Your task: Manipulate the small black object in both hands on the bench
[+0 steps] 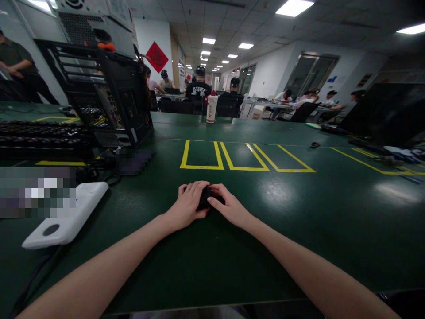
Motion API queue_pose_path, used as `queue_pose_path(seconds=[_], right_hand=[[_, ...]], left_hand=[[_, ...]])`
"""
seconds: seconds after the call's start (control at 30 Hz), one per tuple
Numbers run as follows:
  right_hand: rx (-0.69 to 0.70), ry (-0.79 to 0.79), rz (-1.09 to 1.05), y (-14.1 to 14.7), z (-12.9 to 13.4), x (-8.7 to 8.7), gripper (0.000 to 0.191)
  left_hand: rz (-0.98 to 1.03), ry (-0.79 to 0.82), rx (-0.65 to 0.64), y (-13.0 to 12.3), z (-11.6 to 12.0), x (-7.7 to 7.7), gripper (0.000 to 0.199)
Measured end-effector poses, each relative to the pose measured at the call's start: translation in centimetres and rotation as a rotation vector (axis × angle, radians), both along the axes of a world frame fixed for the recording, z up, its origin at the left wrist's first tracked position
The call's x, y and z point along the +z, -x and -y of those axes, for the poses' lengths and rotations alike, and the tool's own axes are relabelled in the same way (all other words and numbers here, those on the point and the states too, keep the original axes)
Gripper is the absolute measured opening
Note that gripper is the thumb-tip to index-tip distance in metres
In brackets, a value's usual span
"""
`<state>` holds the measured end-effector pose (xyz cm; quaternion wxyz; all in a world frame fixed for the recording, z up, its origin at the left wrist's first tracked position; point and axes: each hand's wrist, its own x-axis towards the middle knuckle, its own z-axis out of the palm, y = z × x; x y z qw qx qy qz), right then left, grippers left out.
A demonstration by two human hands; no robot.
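Just in front of me, low over the green table (229, 248), a small black object (204, 198) sits between my two hands. Its kind I cannot make out, since fingers cover most of it. From the left, my left hand (189, 201) wraps over its top and side, thumb toward me. On the other side, my right hand (229, 204) pinches its right edge between thumb and fingers. Beyond the hands, yellow tape outlines (202, 168) mark the tabletop.
At left stand a black open computer case (122, 102) and a white power strip (83, 208) with a cable. A white and red bottle (211, 108) stands at the far edge. Dark equipment (392, 115) is at right. Several people sit at tables behind; one person (20, 66) stands far left.
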<state>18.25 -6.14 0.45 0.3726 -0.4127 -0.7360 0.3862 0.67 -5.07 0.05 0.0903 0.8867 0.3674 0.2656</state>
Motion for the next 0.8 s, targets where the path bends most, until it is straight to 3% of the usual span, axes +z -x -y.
queue_pose_path(seconds=[0.23,0.4,0.6,0.8], right_hand=[[0.081,-0.004,0.003,-0.42,0.27,0.70,0.023],[0.042,0.008,-0.059,-0.26,0.06,0.50,0.013],[0.016,0.060,-0.018,-0.27,-0.17,0.30,0.022],[0.056,-0.036,0.025,-0.39,0.26,0.94,0.021]], left_hand=[[-0.013,0.008,-0.007,-0.04,0.01,0.05,0.061],[-0.005,-0.025,0.005,-0.10,-0.07,-0.19,0.062],[-0.020,-0.013,-0.004,0.03,0.02,0.00,0.062],[-0.016,-0.004,-0.005,-0.01,0.06,0.09,0.061]])
